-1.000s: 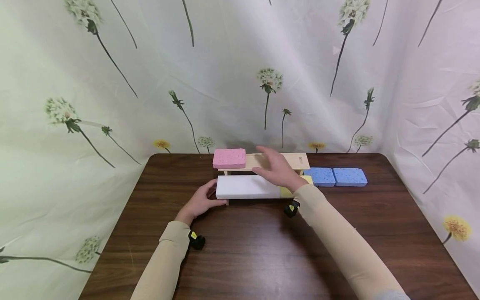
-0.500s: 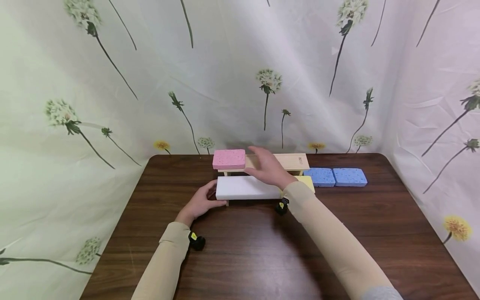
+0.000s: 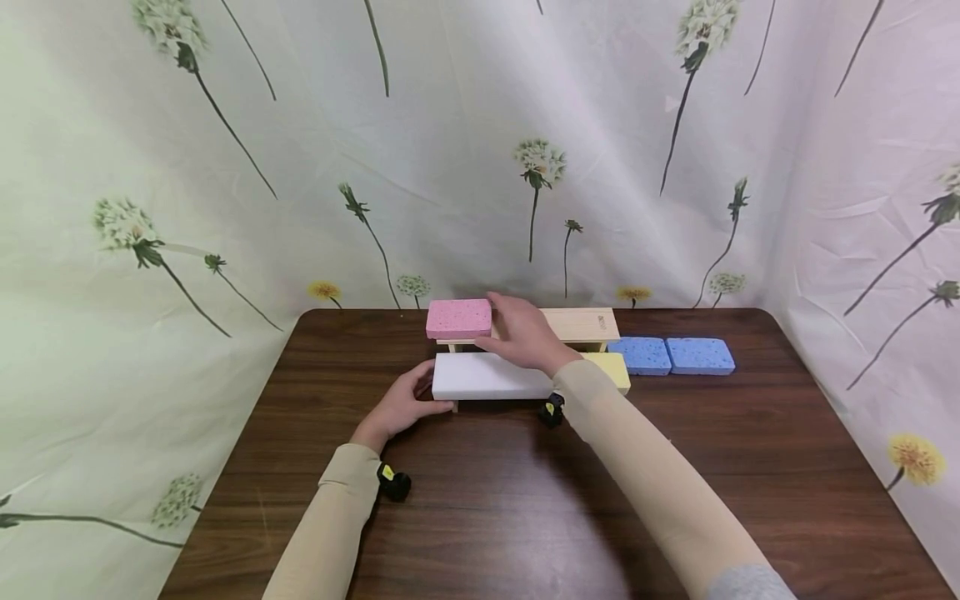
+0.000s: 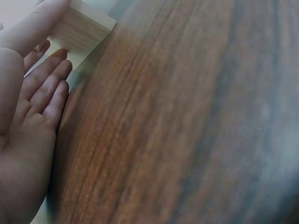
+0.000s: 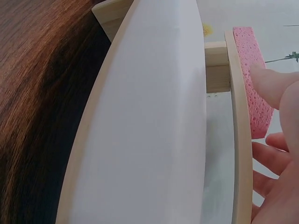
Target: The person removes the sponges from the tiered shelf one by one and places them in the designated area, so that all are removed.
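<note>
At the far edge of the table (image 3: 480, 500), in the middle, stands a pale wooden rack (image 3: 588, 329) with two shelves. On the left end of its far shelf (image 3: 558, 318) lies a pink sponge (image 3: 459, 318), flat, its long side running left to right. The right hand (image 3: 523, 335) reaches over from the near right to the sponge's right end, thumb on the near side and fingers on the far side; they stand apart, not closed on it. In the right wrist view the thumb tip overlaps the sponge, but whether it touches I cannot tell, and the fingers lie beyond the shelf's edge. The left hand (image 3: 401, 406) holds the rack at the left end of the near shelf (image 5: 80, 144), thumb on the near side, fingers round towards the far side; how firmly, I cannot tell. A long white block (image 3: 487, 375) covers most of that shelf, with a yellow block (image 3: 609, 371) at the right, partly hidden by the right wrist. Right of the rack, two blue sponges lie end to end on the table, the left one (image 3: 647, 356) close against the rack and the right one (image 3: 701, 356) just beside it. Behind everything hangs a white cloth (image 3: 450, 167) printed with dandelions.
</note>
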`<state>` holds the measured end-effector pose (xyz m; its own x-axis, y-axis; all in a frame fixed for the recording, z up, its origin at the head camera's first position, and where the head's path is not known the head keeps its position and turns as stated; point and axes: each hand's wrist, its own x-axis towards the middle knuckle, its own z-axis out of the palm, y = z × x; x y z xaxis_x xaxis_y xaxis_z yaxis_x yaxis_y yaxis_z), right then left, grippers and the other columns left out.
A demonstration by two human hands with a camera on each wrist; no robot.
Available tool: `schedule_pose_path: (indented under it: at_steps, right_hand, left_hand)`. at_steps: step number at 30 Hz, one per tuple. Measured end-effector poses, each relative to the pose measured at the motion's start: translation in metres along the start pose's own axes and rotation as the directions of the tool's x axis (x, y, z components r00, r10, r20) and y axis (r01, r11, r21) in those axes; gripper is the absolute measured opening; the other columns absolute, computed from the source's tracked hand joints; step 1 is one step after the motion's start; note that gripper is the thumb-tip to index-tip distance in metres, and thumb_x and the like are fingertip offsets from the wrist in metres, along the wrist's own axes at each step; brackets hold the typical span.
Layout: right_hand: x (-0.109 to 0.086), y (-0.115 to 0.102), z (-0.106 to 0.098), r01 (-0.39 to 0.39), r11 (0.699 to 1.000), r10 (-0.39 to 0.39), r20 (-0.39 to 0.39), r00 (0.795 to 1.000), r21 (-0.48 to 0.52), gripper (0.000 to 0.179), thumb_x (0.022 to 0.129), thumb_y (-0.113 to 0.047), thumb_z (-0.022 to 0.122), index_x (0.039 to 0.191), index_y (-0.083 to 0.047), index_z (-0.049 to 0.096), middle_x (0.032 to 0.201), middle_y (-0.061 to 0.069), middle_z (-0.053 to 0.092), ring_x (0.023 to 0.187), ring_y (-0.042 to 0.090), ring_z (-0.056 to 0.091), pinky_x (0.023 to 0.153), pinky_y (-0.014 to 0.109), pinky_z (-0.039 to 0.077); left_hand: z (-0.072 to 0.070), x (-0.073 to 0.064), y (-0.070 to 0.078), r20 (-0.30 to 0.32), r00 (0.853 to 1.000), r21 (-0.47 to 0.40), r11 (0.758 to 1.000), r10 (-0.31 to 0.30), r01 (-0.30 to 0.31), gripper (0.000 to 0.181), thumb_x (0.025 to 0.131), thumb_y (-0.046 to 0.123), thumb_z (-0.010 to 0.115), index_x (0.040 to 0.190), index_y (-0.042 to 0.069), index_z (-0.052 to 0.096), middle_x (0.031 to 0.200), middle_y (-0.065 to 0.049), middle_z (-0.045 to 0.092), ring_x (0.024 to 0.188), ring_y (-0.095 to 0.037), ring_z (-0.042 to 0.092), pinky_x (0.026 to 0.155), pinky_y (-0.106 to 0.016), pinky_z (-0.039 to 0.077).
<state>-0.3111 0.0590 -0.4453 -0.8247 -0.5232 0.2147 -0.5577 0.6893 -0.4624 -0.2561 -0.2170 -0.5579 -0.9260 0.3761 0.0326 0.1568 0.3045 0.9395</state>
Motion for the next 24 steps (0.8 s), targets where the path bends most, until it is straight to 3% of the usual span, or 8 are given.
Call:
schedule_pose_path:
  at_steps: [4,10,24]
  right_hand:
    - [0.0018,-0.0032,0.0018,0.0,0.999,0.0,-0.003,1.0,-0.032,0.089,0.096,-0.047,0.075,0.16,0.002,0.037,0.155,0.016,0.054,0.142,0.034,0.051,0.119,0.052,0.038]
    - [0.0013,-0.008,0.0031,-0.059,0.998,0.06,0.024,0.998,-0.035,0.089,0.098,-0.05,0.073,0.163,-0.004,0.034,0.16,0.011,0.05,0.145,0.032,0.047,0.121,0.061,0.03]
    - [0.0003,-0.0064,0.0065,-0.076,0.997,0.076,-0.031,0.997,-0.006,0.077,0.098,-0.041,0.076,0.158,-0.003,0.044,0.154,0.012,0.056,0.142,0.031,0.051,0.121,0.055,0.033]
  left_hand:
    - [-0.0004,-0.0002,0.0,0.001,1.0,0.004,1.0,0.008,-0.008,0.079,0.087,0.017,0.089,0.154,0.01,0.049,0.151,-0.014,0.057,0.144,-0.034,0.049,0.122,-0.056,0.034]
    - [-0.0006,-0.0006,-0.001,0.005,1.0,0.012,1.0,0.011,-0.011,0.081,0.088,0.019,0.089,0.156,0.009,0.047,0.152,-0.014,0.055,0.144,-0.034,0.048,0.121,-0.056,0.034]
    - [-0.0006,0.0,-0.0012,0.001,1.0,0.012,1.0,0.019,-0.019,0.081,0.088,0.018,0.089,0.156,0.008,0.047,0.153,-0.015,0.055,0.144,-0.034,0.048,0.121,-0.055,0.035]
